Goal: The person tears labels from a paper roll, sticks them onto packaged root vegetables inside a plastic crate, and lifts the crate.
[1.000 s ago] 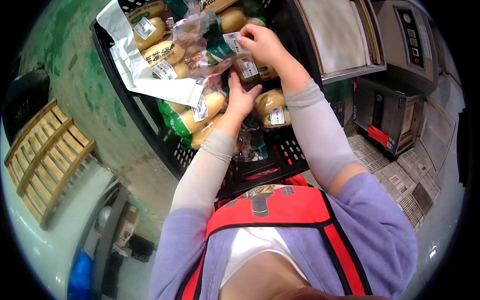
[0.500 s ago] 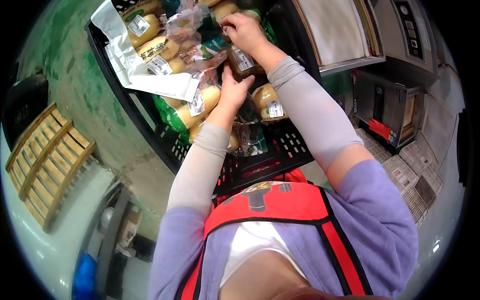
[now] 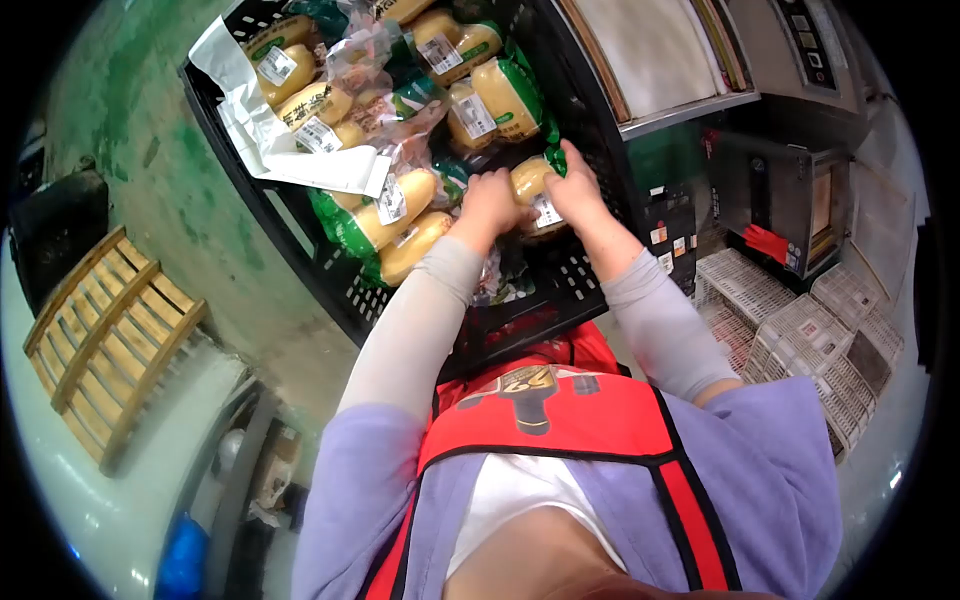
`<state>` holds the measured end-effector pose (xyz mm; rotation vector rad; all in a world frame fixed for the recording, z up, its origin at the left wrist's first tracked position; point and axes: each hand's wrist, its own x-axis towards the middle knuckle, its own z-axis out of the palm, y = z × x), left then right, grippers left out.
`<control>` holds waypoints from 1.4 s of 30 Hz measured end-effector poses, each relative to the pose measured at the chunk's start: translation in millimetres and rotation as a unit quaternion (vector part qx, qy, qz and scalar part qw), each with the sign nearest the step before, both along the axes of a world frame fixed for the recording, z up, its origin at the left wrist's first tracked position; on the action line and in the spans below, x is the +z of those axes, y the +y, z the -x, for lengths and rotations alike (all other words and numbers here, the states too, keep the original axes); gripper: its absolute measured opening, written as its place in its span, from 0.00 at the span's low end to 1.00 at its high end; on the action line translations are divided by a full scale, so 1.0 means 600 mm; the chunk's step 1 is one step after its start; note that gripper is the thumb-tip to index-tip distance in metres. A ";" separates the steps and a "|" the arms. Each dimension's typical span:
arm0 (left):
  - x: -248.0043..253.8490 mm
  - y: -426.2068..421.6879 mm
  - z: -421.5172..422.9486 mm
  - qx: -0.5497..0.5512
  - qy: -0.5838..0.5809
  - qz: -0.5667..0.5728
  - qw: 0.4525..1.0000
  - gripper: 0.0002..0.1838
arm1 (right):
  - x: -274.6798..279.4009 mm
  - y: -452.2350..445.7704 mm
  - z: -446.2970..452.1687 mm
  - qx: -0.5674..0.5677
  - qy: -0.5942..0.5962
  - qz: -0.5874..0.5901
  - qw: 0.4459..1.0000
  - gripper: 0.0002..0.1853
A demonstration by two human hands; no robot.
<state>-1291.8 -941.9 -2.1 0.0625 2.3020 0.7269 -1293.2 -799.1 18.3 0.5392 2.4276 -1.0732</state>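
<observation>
A black plastic crate (image 3: pixel 345 325) holds several clear bags of yellow, potato-like produce with green ends and white labels. Near the crate's close right corner, one bag of potatoes (image 3: pixel 531 180) lies between my two hands. My right hand (image 3: pixel 578 190) grips this bag's right side, at its green end. Curled against the left side of the same bag is my left hand (image 3: pixel 490 205), its fingertips partly hidden. Just beyond sit another bag (image 3: pixel 510 100) and one further back (image 3: pixel 455 45). More bags (image 3: pixel 405 205) fill the left side.
A white paper sheet (image 3: pixel 335 170) drapes over the crate's left rim. To the right stand a framed white panel (image 3: pixel 650 60), a metal appliance (image 3: pixel 740 190) with a red glove (image 3: pixel 766 243), and pale plastic baskets (image 3: pixel 810 350). A wooden pallet (image 3: pixel 110 340) is at left.
Both hands have come nearer along the crate's right side, from the far bags to the near right bag. The bags beyond now show uncovered, their labels visible.
</observation>
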 end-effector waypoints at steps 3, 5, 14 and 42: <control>-0.013 -0.007 -0.011 -0.008 0.058 -0.034 0.998 0.35 | -0.025 0.010 -0.005 -0.068 -0.016 0.084 0.994 0.34; 0.004 -0.004 -0.021 -0.008 0.112 -0.029 0.993 0.34 | -0.015 0.006 -0.012 -0.066 0.003 0.100 0.993 0.34; 0.019 -0.007 -0.004 0.048 0.256 -0.011 0.965 0.37 | 0.004 -0.018 0.012 -0.040 0.124 0.153 0.980 0.33; 0.151 -0.102 -0.050 0.302 0.283 -0.276 0.868 0.34 | 0.096 -0.190 0.335 -0.236 0.010 0.414 0.879 0.22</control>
